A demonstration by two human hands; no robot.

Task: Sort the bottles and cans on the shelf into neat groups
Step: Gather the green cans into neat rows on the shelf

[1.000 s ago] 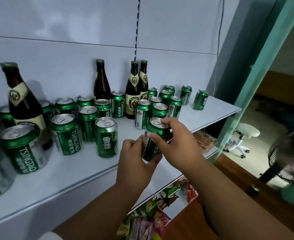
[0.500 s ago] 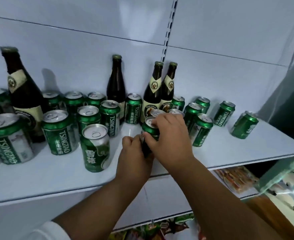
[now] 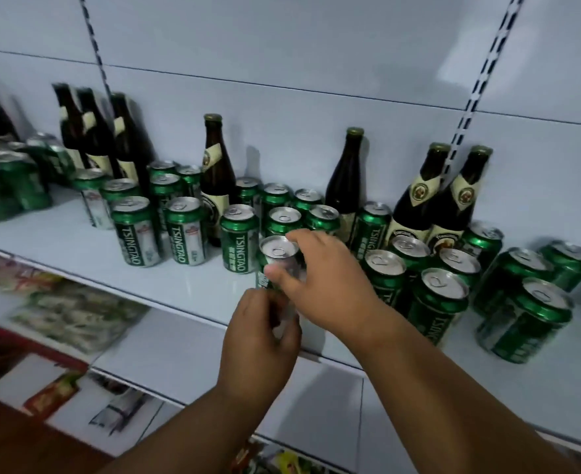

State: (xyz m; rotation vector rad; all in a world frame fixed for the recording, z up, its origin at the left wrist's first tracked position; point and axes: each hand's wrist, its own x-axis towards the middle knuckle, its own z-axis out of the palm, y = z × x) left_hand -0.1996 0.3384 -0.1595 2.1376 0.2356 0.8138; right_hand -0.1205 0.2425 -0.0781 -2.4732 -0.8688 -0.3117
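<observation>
Gripping one green aluminium beer can (image 3: 277,260) between them, the right hand (image 3: 330,285) curls round its upper part while the left hand (image 3: 261,336) clasps its base, at the near edge of the white metal shelf (image 3: 77,248). Green Tsingtao cans (image 3: 239,237) stand just left, more cans (image 3: 439,302) right, and brown glass bottles (image 3: 215,179) line the far wall.

Lighting is dim and cool. The white back panel (image 3: 316,56) carries soft pale glare patches at upper right. Bottles (image 3: 345,186) cast faint shadows on it. Motion blur smears the far-left bottles and cans (image 3: 19,186). Wide-angle distortion tilts edge objects outward.
</observation>
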